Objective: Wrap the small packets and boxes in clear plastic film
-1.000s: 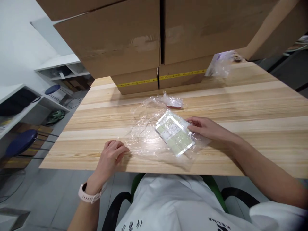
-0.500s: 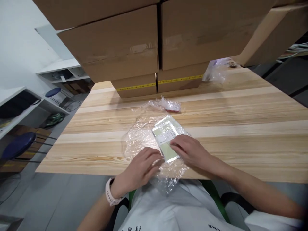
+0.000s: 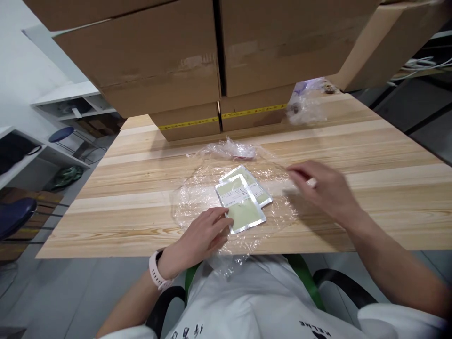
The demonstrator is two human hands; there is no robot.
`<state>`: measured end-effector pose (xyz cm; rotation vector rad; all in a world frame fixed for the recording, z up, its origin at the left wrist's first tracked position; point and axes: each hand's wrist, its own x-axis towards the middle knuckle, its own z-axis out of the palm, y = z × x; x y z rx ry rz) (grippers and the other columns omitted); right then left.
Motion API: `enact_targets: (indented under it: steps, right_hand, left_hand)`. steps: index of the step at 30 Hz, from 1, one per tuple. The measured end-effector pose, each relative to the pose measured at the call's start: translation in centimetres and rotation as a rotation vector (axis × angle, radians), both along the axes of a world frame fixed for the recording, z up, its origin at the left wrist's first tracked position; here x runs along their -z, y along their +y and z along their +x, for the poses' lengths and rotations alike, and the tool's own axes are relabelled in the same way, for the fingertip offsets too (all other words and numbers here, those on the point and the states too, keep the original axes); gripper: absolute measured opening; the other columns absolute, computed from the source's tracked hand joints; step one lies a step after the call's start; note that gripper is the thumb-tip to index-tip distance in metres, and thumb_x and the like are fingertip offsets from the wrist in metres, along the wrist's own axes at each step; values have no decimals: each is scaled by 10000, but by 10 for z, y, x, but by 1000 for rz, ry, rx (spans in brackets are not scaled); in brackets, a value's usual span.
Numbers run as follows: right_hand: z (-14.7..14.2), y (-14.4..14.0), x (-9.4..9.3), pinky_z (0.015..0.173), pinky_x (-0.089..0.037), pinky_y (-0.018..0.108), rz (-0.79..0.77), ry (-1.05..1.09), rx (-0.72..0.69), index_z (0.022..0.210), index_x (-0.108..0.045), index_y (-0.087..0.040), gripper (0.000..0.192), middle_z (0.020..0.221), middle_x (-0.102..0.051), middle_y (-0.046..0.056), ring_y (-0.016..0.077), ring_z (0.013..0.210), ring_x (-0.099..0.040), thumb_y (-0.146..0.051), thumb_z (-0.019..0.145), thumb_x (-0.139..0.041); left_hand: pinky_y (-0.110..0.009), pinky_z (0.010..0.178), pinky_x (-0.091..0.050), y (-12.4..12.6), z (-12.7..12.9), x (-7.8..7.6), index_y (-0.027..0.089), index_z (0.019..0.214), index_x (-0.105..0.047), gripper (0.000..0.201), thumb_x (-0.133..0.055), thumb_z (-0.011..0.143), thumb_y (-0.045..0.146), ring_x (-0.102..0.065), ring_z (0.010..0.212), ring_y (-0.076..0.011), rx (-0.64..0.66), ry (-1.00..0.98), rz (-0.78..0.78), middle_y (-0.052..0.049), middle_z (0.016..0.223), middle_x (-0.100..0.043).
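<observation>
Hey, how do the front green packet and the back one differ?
The front packet lies on top; the back packet is partly covered by it. The left hand touches the front packet, while neither hand touches the back packet. Both are pale green with silver edges.

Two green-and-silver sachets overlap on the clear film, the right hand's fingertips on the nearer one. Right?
Wrong hand: the head view shows the left hand with its fingertips on the nearer sachet. The right hand is off to the right, by the edge of the clear film. The rest holds: two green-and-silver sachets, overlapping on the film.
</observation>
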<state>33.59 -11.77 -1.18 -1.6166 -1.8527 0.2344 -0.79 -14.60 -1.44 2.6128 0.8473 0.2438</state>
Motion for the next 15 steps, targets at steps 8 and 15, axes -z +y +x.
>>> enact_targets:
  steps: [8, 15]
  right_hand:
    - [-51, 15, 32, 938, -537, 474, -362, 242, -335, 1529, -479, -253, 624, 1300, -699, 114, 300, 1103, -683, -369, 934, -627]
    - [-53, 16, 45, 867, -591, 434, -652, 952, -232, 1502, -487, -223, 766, 1134, -764, 111, 264, 987, -740, -421, 825, -786]
  left_hand:
    - [-586, 1057, -492, 19, 23, 9, 171, 1296, -492, 418, -521, 906, 22, -578, 1266, -349, 21, 150, 267, -194, 1404, -573]
    - [-481, 936, -557, 40, 52, 14, 183, 1425, -418, 452, -515, 984, 149, -597, 1174, -306, -51, 64, 259, -179, 1458, -537]
